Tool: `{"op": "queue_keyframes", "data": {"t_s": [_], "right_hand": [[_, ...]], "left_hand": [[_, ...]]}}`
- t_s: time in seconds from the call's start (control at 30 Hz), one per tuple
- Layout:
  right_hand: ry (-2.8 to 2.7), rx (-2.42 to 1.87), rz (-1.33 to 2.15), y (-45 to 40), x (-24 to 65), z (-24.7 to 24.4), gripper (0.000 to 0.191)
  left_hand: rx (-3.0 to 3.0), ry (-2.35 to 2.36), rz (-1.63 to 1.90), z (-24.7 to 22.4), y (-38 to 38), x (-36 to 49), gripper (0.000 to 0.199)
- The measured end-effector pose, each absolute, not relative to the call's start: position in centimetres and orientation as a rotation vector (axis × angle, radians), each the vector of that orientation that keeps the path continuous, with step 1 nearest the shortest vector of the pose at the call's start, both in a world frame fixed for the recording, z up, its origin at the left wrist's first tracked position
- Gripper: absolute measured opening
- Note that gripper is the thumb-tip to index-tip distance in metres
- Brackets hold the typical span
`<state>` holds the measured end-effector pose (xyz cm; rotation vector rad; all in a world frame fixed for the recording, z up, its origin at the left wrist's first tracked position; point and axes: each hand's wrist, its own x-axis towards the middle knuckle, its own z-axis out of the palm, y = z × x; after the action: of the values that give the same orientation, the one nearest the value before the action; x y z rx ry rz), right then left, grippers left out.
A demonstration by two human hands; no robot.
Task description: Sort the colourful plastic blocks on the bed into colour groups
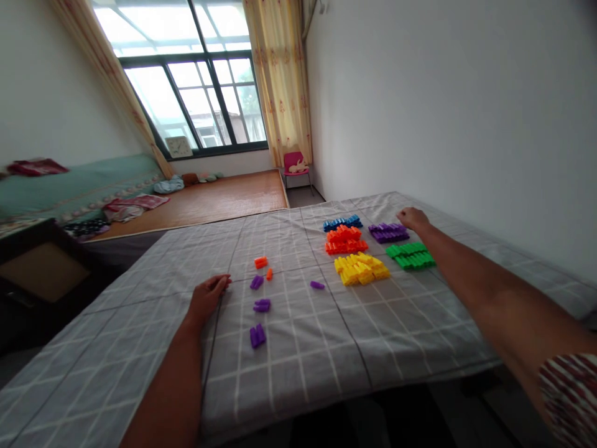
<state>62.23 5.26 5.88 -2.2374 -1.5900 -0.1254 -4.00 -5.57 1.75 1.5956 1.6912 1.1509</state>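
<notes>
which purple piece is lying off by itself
The single purple plastic piece just left of the yellow pile; the other purple pieces lie in groups.

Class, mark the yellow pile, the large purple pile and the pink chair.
Yellow pile (361,269): head view, on the pile's middle.
Large purple pile (388,233): head view, on the pile's middle.
Pink chair (293,157): head view, on its backrest.
</notes>
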Motion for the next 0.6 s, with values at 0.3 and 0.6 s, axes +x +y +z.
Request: {"op": "queue_keyframes", "data": {"t_s": [0.3, 0.6], "right_hand": [[-2.286, -1.343, 0.057, 3.1, 39.2, 8.5, 0.021], [-2.710, -0.849, 0.391, -0.3, 19.3, 5.2, 0.026]], "left_hand": [[1.716, 1.614, 1.156, 0.3, -5.0, -4.1, 0.051], [1.714, 1.548, 1.179, -0.5, -4.9, -4.3, 0.044]]}}
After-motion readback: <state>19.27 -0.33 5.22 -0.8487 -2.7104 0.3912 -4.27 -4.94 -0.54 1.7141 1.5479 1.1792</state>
